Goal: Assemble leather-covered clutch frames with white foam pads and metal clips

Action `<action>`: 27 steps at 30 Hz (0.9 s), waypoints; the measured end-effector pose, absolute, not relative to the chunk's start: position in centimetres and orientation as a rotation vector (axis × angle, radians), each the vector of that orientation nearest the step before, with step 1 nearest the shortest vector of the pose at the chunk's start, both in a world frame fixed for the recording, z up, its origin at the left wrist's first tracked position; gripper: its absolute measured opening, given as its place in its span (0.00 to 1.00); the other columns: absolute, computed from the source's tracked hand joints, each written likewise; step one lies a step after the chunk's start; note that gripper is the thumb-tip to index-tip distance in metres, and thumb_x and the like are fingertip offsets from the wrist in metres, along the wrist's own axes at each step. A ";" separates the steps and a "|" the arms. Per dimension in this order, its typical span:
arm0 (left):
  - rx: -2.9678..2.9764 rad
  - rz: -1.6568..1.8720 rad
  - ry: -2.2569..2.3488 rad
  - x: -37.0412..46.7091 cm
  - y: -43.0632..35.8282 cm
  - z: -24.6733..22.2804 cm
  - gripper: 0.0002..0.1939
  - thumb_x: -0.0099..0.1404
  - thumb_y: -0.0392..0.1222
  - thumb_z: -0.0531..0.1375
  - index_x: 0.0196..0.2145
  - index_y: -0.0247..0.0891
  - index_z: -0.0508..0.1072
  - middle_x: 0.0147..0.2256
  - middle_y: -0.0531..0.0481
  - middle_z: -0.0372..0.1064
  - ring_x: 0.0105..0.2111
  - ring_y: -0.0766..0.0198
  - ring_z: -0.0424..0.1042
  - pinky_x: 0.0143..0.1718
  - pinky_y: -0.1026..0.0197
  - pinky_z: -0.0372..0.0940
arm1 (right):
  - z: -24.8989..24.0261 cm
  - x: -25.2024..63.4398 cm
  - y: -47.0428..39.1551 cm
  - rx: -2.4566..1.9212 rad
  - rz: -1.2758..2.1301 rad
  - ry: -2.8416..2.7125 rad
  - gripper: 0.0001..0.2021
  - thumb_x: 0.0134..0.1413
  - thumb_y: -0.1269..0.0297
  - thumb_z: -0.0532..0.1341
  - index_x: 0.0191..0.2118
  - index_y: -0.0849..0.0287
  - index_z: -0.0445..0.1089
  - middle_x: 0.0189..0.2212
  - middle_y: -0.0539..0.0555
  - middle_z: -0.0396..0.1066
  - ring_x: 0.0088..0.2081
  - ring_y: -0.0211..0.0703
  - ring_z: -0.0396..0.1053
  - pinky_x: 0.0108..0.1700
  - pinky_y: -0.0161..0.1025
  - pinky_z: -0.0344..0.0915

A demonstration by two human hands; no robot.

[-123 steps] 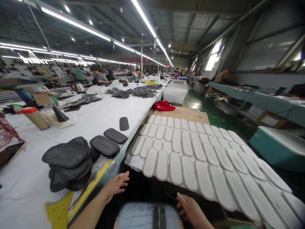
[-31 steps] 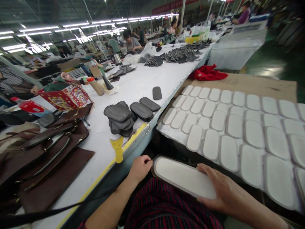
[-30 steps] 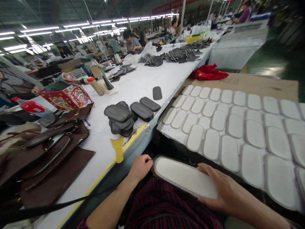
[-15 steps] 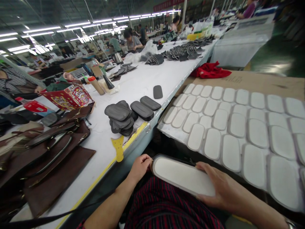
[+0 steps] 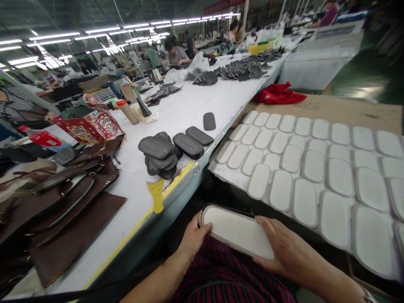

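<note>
A long oval piece (image 5: 236, 229) with a white face and a dark rim is held over my lap, between both hands. My left hand (image 5: 194, 237) grips its left end, the thumb on the white face and the fingers behind the rim. Around the right end wraps my right hand (image 5: 280, 244), thumb and fingers on opposite long edges. Just beyond, on the white table (image 5: 176, 105), lie a pile of dark grey oval pads (image 5: 156, 148) and a yellow flat tool (image 5: 155, 195). Rows of similar white-faced ovals (image 5: 281, 190) cover the board at the right.
Brown leather bag parts (image 5: 78, 223) lie at the left, near a red patterned box (image 5: 88, 126) and an orange-capped bottle (image 5: 127, 111). A red cloth (image 5: 280, 93) sits behind the ovals. People work in the background.
My left hand has shifted right and over the left end, its thumb now on the white face. The piece and my right hand have moved slightly left.
</note>
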State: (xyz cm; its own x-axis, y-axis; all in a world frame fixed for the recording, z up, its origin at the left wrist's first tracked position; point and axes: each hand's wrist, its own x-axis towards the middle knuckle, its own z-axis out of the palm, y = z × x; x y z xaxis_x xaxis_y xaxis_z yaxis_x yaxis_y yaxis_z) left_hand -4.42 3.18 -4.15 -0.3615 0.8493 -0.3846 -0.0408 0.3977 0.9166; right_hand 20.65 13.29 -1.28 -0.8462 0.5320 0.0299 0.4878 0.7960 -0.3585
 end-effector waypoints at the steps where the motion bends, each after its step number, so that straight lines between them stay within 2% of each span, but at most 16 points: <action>1: 0.735 1.119 1.675 -4.5 3.2 -4.1 0.24 0.55 0.43 0.59 0.49 0.35 0.67 0.48 0.46 0.67 0.48 0.53 0.65 0.51 0.55 0.58 | -1.3 20.6 13.3 -0.815 0.511 -2.853 0.34 0.43 0.57 0.63 0.55 0.67 0.54 0.49 0.65 0.63 0.50 0.54 0.61 0.52 0.48 0.62; 11: 1.049 0.890 1.848 -5.7 3.1 -5.1 0.23 0.60 0.48 0.55 0.50 0.34 0.65 0.47 0.43 0.67 0.49 0.55 0.65 0.52 0.53 0.57 | -1.0 20.2 13.0 -0.848 0.490 -2.834 0.35 0.41 0.58 0.64 0.55 0.67 0.54 0.49 0.65 0.63 0.49 0.55 0.62 0.51 0.49 0.63; 13: 1.216 0.839 1.971 -5.8 2.7 -4.8 0.27 0.60 0.49 0.55 0.54 0.33 0.60 0.52 0.40 0.62 0.52 0.54 0.61 0.54 0.50 0.55 | -0.9 20.2 13.0 -0.852 0.504 -2.843 0.35 0.40 0.59 0.64 0.55 0.67 0.54 0.48 0.65 0.63 0.48 0.55 0.62 0.51 0.49 0.63; 16: 1.698 0.853 2.139 -5.5 2.3 -3.7 0.33 0.61 0.48 0.56 0.59 0.35 0.49 0.59 0.38 0.49 0.59 0.52 0.49 0.57 0.47 0.49 | -0.7 19.9 13.0 -0.854 0.525 -2.853 0.36 0.39 0.60 0.65 0.54 0.69 0.54 0.48 0.65 0.63 0.47 0.55 0.63 0.50 0.49 0.63; 18: 2.123 0.815 1.970 -4.7 2.4 -2.9 0.33 0.62 0.47 0.55 0.60 0.37 0.47 0.59 0.39 0.50 0.59 0.53 0.47 0.57 0.48 0.48 | -0.5 19.6 12.9 -0.872 0.535 -2.851 0.36 0.37 0.61 0.66 0.54 0.69 0.55 0.48 0.66 0.63 0.46 0.56 0.63 0.49 0.50 0.64; 21: 2.489 0.506 1.508 -3.1 3.1 -2.0 0.32 0.62 0.53 0.53 0.59 0.38 0.50 0.55 0.41 0.58 0.55 0.53 0.55 0.53 0.51 0.53 | 0.2 19.1 12.9 -0.931 0.583 -2.837 0.36 0.35 0.63 0.66 0.53 0.70 0.57 0.47 0.67 0.64 0.47 0.59 0.62 0.50 0.53 0.62; 23: 2.514 0.277 1.400 -1.9 3.5 -1.8 0.37 0.59 0.60 0.52 0.59 0.38 0.51 0.53 0.42 0.60 0.52 0.53 0.58 0.50 0.50 0.56 | 0.6 19.3 13.0 -1.002 0.727 -2.775 0.38 0.33 0.62 0.68 0.54 0.69 0.57 0.49 0.68 0.62 0.50 0.61 0.60 0.52 0.55 0.59; 25: 2.495 0.135 1.428 -0.9 3.7 -1.9 0.42 0.55 0.64 0.53 0.60 0.39 0.48 0.54 0.42 0.59 0.51 0.51 0.58 0.49 0.49 0.56 | 1.0 19.8 13.1 -1.097 1.033 -2.596 0.44 0.33 0.58 0.69 0.57 0.66 0.52 0.53 0.67 0.59 0.53 0.60 0.57 0.55 0.55 0.55; 27: 2.482 0.049 1.479 -0.1 3.7 -2.2 0.46 0.53 0.64 0.55 0.61 0.42 0.44 0.55 0.42 0.58 0.52 0.50 0.56 0.48 0.48 0.55 | 1.2 20.6 12.8 -1.165 1.424 -2.240 0.44 0.41 0.53 0.65 0.60 0.61 0.44 0.55 0.66 0.57 0.56 0.55 0.56 0.55 0.53 0.55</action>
